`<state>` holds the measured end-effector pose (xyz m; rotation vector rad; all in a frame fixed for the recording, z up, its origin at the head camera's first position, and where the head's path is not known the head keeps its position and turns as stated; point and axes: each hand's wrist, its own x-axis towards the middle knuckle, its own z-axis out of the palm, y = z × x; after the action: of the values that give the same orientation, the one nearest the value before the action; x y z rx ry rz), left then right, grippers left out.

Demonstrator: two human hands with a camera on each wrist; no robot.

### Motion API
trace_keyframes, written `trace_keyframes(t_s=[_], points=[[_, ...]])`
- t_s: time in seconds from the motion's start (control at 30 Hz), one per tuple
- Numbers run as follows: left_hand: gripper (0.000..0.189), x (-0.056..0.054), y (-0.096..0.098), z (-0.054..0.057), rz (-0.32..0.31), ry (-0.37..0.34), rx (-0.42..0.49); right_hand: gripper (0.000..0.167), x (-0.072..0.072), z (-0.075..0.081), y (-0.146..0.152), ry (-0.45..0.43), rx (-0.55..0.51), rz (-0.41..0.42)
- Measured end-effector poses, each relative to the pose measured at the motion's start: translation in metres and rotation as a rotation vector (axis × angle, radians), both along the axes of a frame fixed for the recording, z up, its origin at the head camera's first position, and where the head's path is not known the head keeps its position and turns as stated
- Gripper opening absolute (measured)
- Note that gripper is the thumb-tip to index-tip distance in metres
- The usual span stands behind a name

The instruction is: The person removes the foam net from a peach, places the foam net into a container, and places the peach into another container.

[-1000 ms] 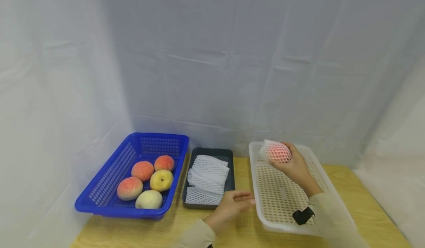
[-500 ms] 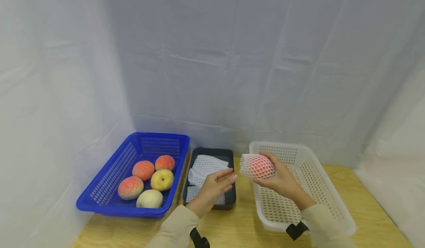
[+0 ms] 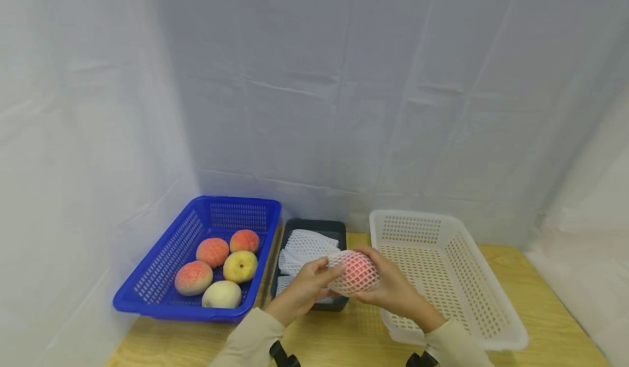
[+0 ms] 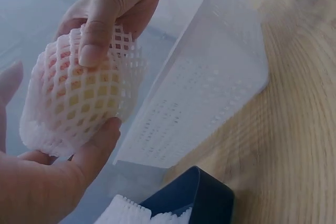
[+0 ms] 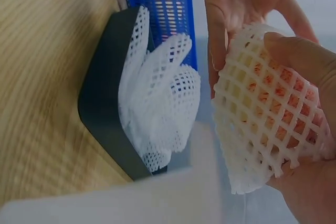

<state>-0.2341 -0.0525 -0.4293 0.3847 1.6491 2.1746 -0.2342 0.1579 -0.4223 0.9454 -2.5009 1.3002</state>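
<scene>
A pink and yellow peach point(image 3: 361, 271) sits inside a white foam net sleeve point(image 4: 71, 90), held up between both hands in front of the dark tray. My right hand point(image 3: 390, 285) grips it from the right, its thumb pressing on the mesh. At the other end, my left hand point(image 3: 307, 288) has thumb and fingers around the sleeve. Through the mesh, the fruit's skin shows in the right wrist view, where the left fingers are partly hidden behind the sleeve.
On the left, a blue basket point(image 3: 147, 301) holds several peaches point(image 3: 213, 252). A dark tray point(image 3: 314, 225) with more white foam nets point(image 3: 307, 247) stands mid-table, partly behind the hands. To the right is a white basket point(image 3: 491, 268). All stand on a wooden table point(image 3: 535, 290).
The right hand has carried the net-covered peach left from over the white basket. The left hand first moved left, then met it and took hold of the sleeve's end.
</scene>
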Motion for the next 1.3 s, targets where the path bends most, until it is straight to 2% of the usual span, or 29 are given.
trace_keyframes(t_s=[0.13,0.3,0.57,0.8,0.9,1.0,1.13,1.2,1.3], points=[[0.060,0.003,-0.005,-0.006,0.005,-0.013,-0.005,0.087,0.003,-0.007,-0.011,0.052,0.015,0.035],[0.062,0.008,-0.014,-0.015,0.037,-0.008,0.005,0.092,0.007,-0.018,-0.021,0.170,0.019,0.033],[0.060,0.019,-0.029,-0.023,0.062,-0.024,0.018,0.097,0.019,-0.027,-0.035,0.074,0.007,-0.015],[0.057,0.034,-0.041,-0.039,0.042,-0.085,0.030,0.089,0.027,-0.046,-0.041,0.169,0.004,0.047],[0.055,0.039,-0.045,-0.048,0.031,-0.112,0.033,0.086,0.033,-0.057,-0.043,0.192,0.030,0.036],[0.052,0.043,-0.049,-0.058,0.020,-0.139,0.021,0.083,0.038,-0.065,-0.044,0.158,0.062,0.020],[0.050,0.045,-0.052,-0.069,0.009,-0.156,-0.012,0.079,0.043,-0.073,-0.044,0.031,0.083,0.010],[0.051,0.045,-0.054,-0.073,0.005,-0.151,-0.035,0.079,0.043,-0.077,-0.044,-0.004,0.092,0.007],[0.050,0.046,-0.055,-0.078,0.024,-0.134,-0.105,0.076,0.042,-0.085,-0.045,-0.001,0.089,0.007]])
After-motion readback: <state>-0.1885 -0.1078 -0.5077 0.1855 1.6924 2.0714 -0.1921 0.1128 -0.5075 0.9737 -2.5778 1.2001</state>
